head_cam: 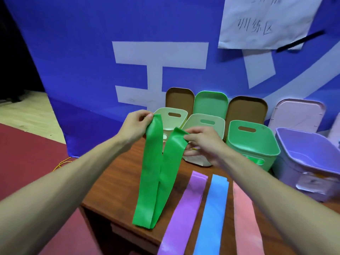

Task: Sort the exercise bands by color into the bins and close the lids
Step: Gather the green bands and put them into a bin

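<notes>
Early stage: left grip [136, 124] and right grip [204, 142] each pinched an end of the green band [152, 181]. The purple band [185, 208], blue band [213, 208] and pink band [244, 218] lay unsorted on the surface [114, 181]; lids [209, 103] were off.

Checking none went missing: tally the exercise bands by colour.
Green flat rubber exercise band, pinched by left hand and right hand: 1
Purple flat rubber band on the wooden table: 1
Blue flat rubber band: 1
Pink flat rubber band: 1
Total: 4

A makeshift training or event space is suggested — a large blue banner [82, 61] with white characters is hung behind the desk [117, 181], a handwritten paper sign [263, 21] is taped to it, and red carpet [27, 153] is laid beneath.
</notes>
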`<action>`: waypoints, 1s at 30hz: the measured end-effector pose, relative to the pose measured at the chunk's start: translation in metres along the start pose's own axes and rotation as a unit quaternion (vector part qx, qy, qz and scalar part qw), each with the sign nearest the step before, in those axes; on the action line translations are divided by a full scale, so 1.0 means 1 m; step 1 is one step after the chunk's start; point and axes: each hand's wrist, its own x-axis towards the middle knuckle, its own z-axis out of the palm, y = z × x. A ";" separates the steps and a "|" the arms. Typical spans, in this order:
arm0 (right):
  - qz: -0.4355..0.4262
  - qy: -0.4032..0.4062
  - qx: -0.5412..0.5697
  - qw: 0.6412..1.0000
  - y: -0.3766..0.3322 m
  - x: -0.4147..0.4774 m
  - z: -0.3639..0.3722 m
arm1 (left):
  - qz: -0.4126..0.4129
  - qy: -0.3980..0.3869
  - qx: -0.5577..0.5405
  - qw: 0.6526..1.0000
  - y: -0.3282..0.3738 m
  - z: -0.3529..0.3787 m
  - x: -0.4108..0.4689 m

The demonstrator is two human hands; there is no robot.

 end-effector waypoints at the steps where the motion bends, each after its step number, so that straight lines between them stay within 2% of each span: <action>1: -0.013 0.007 0.030 0.999 -0.012 -0.007 -0.005 | -0.008 0.021 -0.030 0.999 0.010 0.000 0.000; 5: -0.056 0.058 0.146 0.986 -0.051 -0.030 -0.032 | -0.042 0.076 -0.122 0.989 0.043 0.008 -0.003; 10: -0.106 0.130 0.229 0.959 -0.084 -0.053 -0.071 | -0.051 0.042 -0.192 0.979 0.090 0.036 -0.010; 15: -0.142 0.211 0.202 0.946 -0.103 -0.065 -0.112 | -0.066 -0.029 -0.229 0.971 0.130 0.073 -0.006; 20: -0.157 0.276 0.180 0.931 -0.106 -0.060 -0.155 | -0.059 -0.068 -0.294 0.952 0.161 0.112 0.009; 26: -0.187 0.322 0.150 0.916 -0.120 -0.029 -0.202 | -0.039 -0.117 -0.356 0.926 0.195 0.158 0.041; 30: -0.221 0.324 0.158 0.906 -0.130 -0.001 -0.223 | -0.022 -0.129 -0.351 0.927 0.201 0.190 0.065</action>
